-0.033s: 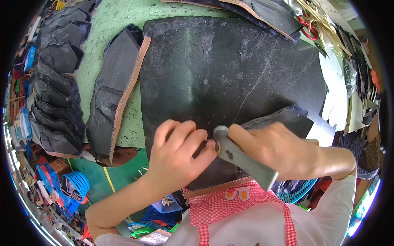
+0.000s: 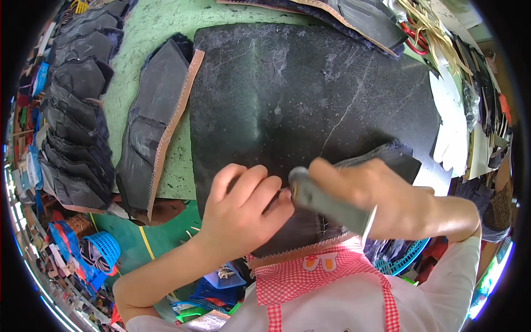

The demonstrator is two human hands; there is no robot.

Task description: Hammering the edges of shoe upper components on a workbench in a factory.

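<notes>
Head view, looking down: the person's right hand (image 2: 370, 191) is closed around a grey metal tool (image 2: 326, 205), its fingers wrapped tightly about it. It looks like a hammer, though motion blur softens its outline. One rounded end points toward the left hand (image 2: 246, 202), and the flat end lies over the top of the red-and-white checked apron (image 2: 301, 282). The left hand's fingers are curled, with the fingertips close to the tool's rounded end; whether they pinch anything cannot be told.

Beneath both hands lies a dark piece (image 2: 293, 235) with a tan, zigzag-stitched edge. It rests on the near side of a worn black slab (image 2: 276, 88), its stitched edge next to the apron. The slab sits on a green tabletop (image 2: 166, 22).

Just left of the slab is a similar dark panel (image 2: 157, 105), its tan stitched strip facing the slab. Farther left, a row of overlapping dark pieces (image 2: 77, 133) runs along the table. Another panel (image 2: 354, 19) lies across the slab's far edge, near some red handles (image 2: 415, 39). A white glove (image 2: 449, 122) lies by the slab's right side.
</notes>
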